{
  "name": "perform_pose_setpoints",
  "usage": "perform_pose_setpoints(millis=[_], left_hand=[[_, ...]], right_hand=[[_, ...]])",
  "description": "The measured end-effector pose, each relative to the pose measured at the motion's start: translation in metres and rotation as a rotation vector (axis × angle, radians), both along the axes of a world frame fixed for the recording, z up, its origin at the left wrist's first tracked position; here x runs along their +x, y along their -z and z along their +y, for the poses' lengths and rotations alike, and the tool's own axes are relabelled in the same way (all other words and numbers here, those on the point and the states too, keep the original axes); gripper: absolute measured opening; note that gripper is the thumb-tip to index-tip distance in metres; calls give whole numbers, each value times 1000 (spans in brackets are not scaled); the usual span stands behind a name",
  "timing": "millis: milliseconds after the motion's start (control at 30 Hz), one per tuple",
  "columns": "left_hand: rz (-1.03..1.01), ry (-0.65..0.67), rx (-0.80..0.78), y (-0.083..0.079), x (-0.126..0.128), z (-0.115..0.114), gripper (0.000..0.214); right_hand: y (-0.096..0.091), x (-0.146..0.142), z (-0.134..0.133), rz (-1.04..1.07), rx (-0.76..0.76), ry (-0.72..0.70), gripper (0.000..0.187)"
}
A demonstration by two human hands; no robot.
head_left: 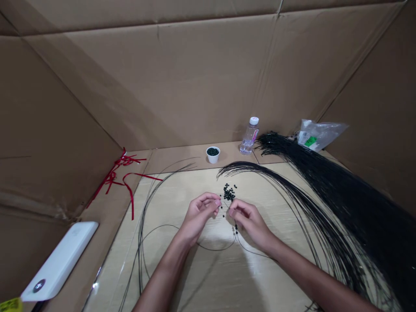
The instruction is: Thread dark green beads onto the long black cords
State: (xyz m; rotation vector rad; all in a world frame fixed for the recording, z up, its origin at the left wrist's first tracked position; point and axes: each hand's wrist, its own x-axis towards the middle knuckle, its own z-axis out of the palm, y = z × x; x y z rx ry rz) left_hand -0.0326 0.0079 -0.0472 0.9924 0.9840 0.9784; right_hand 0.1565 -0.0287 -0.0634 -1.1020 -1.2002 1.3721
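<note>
My left hand [202, 213] is closed in a pinch, thumb against the fingertips. Small dark beads show right at those fingertips, but I cannot tell whether one is held. My right hand [248, 220] pinches a thin black cord [226, 205], whose end points up toward the left hand. Below the right fingers, a few black beads [236, 228] sit on the cord, and its two thin lengths curve away left and right. Just beyond both hands lies a loose pile of black beads [229, 193], with a few strays between the hands.
A white cup [213, 158] of dark beads and a water bottle [249, 136] stand at the back. Black cords [292, 195] and a thicker bundle [334, 186] lie right, near a plastic bag [320, 132]. Left are cords [141, 225], red ribbons [130, 190] and a white device [61, 260]. Cardboard walls surround the table.
</note>
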Motion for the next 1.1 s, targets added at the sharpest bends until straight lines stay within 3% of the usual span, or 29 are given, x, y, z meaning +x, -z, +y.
perform_pose_setpoints(millis=[200,1100], left_hand=[[-85,26,-75,5,2,1,41],[-45,65,-32,6,2,0,34]], right_hand=[[-6,-1,-1,-19,11,-8,24],[-9,-1,-2,-71,12,-14,23]])
